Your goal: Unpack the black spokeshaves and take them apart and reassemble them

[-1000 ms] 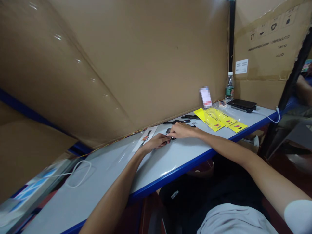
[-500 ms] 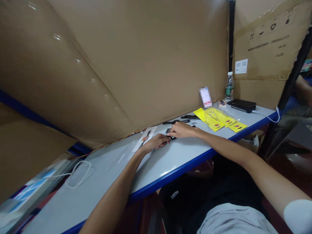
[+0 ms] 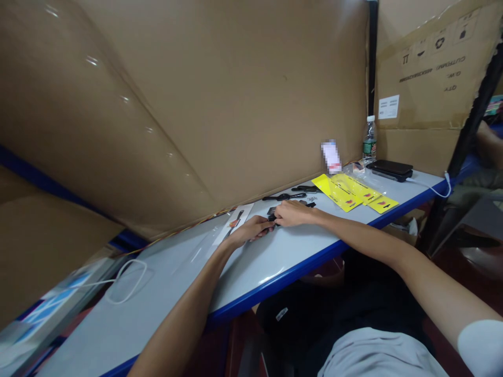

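My left hand [image 3: 254, 229] rests low over the table with its fingers closed on a small black part [image 3: 271, 217], mostly hidden by the fingers. Against its fingertips, my right hand [image 3: 295, 213] is curled with fingers pinched together; what they hold is too small and covered to make out. A black-handled tool [image 3: 285, 197] lies just behind the hands, and a second black tool [image 3: 306, 188] is farther back. Small metal pieces [image 3: 312, 199] are scattered beside them. Left of my left hand, a printed card [image 3: 234, 224] shows a dark-handled utensil.
Yellow package cards [image 3: 341, 192] with clear plastic lie to the right. Behind them are a phone [image 3: 331, 157], a water bottle [image 3: 370, 141] and a black device [image 3: 391, 168] with a white cable. Cardboard walls [image 3: 236, 104] enclose the table; a white cable loop [image 3: 126, 277] lies left.
My right hand has shifted slightly right and down, with its fingers curled closer in; more dark parts show behind it. My left hand has stayed nearly still.
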The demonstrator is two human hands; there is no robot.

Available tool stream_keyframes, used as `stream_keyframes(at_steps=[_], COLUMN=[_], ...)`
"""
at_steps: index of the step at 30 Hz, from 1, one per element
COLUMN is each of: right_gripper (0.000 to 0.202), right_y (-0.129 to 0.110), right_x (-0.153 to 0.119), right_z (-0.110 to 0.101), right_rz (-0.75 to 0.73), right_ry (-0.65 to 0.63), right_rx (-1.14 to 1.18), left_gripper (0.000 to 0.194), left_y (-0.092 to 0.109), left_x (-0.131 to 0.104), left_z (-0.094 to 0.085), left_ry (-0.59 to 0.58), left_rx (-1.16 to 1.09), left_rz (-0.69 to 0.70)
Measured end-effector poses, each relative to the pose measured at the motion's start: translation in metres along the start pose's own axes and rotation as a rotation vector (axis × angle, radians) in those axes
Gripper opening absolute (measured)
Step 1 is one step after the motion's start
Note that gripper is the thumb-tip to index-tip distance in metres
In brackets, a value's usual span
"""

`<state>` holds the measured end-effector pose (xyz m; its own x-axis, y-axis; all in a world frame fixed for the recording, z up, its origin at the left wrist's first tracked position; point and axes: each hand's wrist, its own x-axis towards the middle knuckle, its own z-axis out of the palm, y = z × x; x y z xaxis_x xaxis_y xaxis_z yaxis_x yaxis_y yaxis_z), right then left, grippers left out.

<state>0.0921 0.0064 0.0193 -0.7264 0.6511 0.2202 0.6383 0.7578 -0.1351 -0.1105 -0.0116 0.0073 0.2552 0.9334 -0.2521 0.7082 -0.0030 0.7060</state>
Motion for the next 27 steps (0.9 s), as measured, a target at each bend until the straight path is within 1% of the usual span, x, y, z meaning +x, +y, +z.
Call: stream_keyframes(at_steps=[3, 6, 7, 9, 11, 13, 15, 17, 18, 20, 22, 23, 25, 27], right_gripper=[0.030, 0.030, 0.029, 0.028, 0.028, 0.029, 0.027, 0.023, 0.026, 0.040, 0.054, 0.056, 0.050, 0.037], right_y=[-0.005, -0.010, -0.010, -0.009, -0.006, -0.001, 0.004, 0.009, 0.012, 0.018, 0.023, 0.026, 0.029, 0.030], right_x=[0.002, 0.006, 0.007, 0.008, 0.008, 0.005, 0.003, 0.001, 0.000, 0.000, 0.000, 0.000, 0.000, 0.000], right_z=[0.005, 0.007, 0.007, 0.005, 0.000, -0.006, -0.011, -0.014, -0.015, -0.015, -0.014, -0.014, -0.014, -0.014], right_rz=[0.046, 0.157, 0.201, 0.258, 0.229, 0.134, 0.039, -0.004, -0.012, -0.016, -0.008, 0.002, 0.033, 0.051], right_ry=[0.006, 0.022, 0.010, -0.061, -0.148, -0.192, -0.178, -0.124, -0.095, -0.053, -0.047, -0.052, -0.081, -0.122], right_rx=[-0.008, 0.050, 0.094, 0.208, 0.284, 0.279, 0.213, 0.130, 0.089, 0.018, -0.018, -0.028, -0.027, -0.008], left_gripper=[0.058, 0.060, 0.061, 0.061, 0.060, 0.059, 0.057, 0.056, 0.055, 0.054, 0.052, 0.052, 0.052, 0.051], left_y=[-0.002, -0.005, -0.006, -0.006, -0.006, -0.005, -0.004, -0.002, -0.002, -0.002, -0.002, -0.002, -0.003, -0.003], left_x=[0.002, 0.004, 0.004, 0.004, 0.004, 0.003, 0.003, 0.003, 0.004, 0.004, 0.004, 0.005, 0.005, 0.005], left_z=[0.000, 0.001, 0.001, 0.002, 0.002, 0.002, 0.002, 0.003, 0.003, 0.003, 0.003, 0.003, 0.003, 0.003], left_ry=[-0.002, 0.004, 0.008, 0.019, 0.029, 0.037, 0.037, 0.037, 0.038, 0.039, 0.036, 0.032, 0.030, 0.027], left_rx=[-0.002, -0.002, 0.002, 0.017, 0.028, 0.029, 0.028, 0.033, 0.035, 0.036, 0.037, 0.040, 0.051, 0.059], left_rz=[0.004, 0.008, 0.008, 0.004, 0.003, 0.006, 0.003, 0.000, 0.004, 0.026, 0.047, 0.054, 0.063, 0.072])
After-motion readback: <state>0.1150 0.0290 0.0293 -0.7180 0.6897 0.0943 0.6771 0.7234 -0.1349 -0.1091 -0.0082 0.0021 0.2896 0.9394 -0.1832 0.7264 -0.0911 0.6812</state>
